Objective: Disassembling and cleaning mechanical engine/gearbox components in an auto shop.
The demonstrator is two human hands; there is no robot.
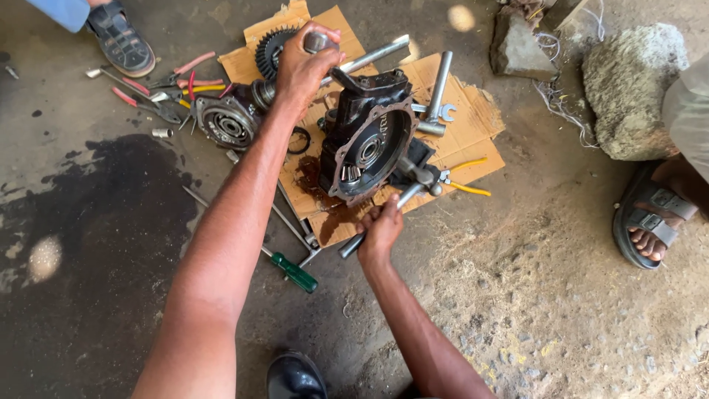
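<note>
Right now the dark gear housing (367, 140) stands tilted on the oil-stained cardboard (473, 125) on the floor, its round open face turned toward me so the bearing inside shows. My left hand (304, 63) has its grip clamped around the top of a steel bar (369, 53) that runs past the upper edge of the housing; I judge I hold it there to steady the casting while the other hand works. That arm is stretched long and nearly straight, reaching across from the lower left with the wrist bent down over the bar's end. My right hand (380, 230) has its grip shut on a metal handle (402, 198) that leads up to a fitting at the housing's lower right edge; this arm comes in short from below, forearm upright in view, fist closed with the knuckles up. Beside the housing, to the left, lie a round bearing cover (227, 124) and a toothed gear (272, 46), set on or at the cardboard's edge. Farther out are red-handled pliers (177, 77), a green screwdriver (294, 271), yellow-handled pliers (465, 177), and a spanner (442, 112). Other people's sandalled feet stand at the top left (122, 41) and right (653, 214).
</note>
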